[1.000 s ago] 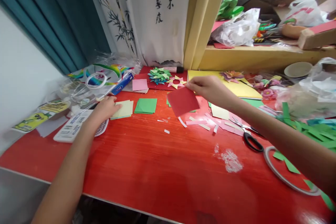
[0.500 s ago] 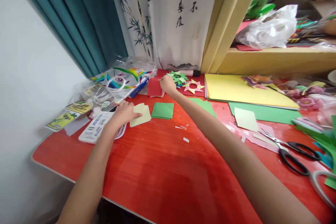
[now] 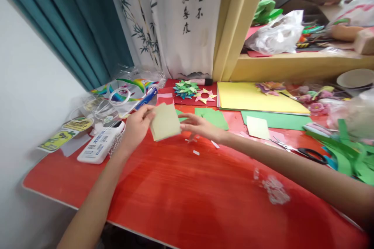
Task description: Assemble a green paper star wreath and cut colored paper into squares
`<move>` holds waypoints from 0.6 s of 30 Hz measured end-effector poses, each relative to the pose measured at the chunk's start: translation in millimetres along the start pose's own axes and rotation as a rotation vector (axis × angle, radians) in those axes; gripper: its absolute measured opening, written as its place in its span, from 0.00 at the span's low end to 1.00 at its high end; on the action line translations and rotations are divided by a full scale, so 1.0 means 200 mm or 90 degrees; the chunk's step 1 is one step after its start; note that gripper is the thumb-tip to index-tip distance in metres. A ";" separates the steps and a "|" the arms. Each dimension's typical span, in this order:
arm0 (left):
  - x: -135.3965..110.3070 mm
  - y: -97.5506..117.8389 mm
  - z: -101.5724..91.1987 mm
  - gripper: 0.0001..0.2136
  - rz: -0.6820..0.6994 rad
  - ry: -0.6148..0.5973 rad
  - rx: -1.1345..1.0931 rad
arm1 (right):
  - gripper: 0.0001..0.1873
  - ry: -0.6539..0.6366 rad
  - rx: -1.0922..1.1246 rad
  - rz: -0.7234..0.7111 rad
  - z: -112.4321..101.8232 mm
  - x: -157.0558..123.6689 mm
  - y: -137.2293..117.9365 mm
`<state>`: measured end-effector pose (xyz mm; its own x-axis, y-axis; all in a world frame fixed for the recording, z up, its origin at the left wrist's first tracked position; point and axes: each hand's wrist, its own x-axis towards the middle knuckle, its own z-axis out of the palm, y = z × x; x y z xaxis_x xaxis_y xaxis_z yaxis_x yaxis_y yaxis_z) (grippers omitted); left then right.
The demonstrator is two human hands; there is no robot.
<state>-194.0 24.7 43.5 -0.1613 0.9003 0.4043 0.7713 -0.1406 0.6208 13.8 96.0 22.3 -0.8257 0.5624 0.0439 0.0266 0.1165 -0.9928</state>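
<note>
Left grip point(image 3: 136, 127) pinched a stack of pale yellow paper squares point(image 3: 166, 122) by its left edge, above the table point(image 3: 163, 190), left of centre. Right grip point(image 3: 203, 127) was spread at the stack's right edge; contact unclear. Green squares point(image 3: 212, 117) lay beyond; scissors point(image 3: 312, 155) lay right.

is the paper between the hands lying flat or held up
Held up: the left hand pinches the pale yellow paper at one edge, tilted towards the camera; the right hand is at the opposite edge.
</note>
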 end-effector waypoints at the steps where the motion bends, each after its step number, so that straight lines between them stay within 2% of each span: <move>1: -0.02 0.06 0.05 0.12 -0.001 -0.039 -0.075 | 0.27 -0.018 0.095 0.022 0.01 -0.08 0.00; 4: -0.06 0.26 0.21 0.11 0.018 -0.137 -0.197 | 0.22 -0.049 0.310 0.085 0.01 -0.28 0.02; 7: -0.11 0.43 0.36 0.11 0.074 -0.205 -0.239 | 0.18 -0.001 0.458 0.110 -0.01 -0.47 0.05; 10: -0.16 0.56 0.49 0.12 0.175 -0.290 -0.224 | 0.15 0.057 0.566 0.118 -0.03 -0.65 0.07; 13: -0.21 0.66 0.61 0.13 0.266 -0.352 -0.200 | 0.12 0.111 0.613 0.142 -0.05 -0.79 0.09; 18: -0.16 0.71 0.71 0.17 0.323 -0.360 -0.138 | 0.10 0.248 0.657 0.126 -0.11 -0.88 0.12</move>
<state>8.1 33.9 22.1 0.5604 0.7697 0.3059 0.5201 -0.6145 0.5932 171.5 18.7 -7.5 -0.6208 0.7348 -0.2732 -0.4916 -0.6363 -0.5945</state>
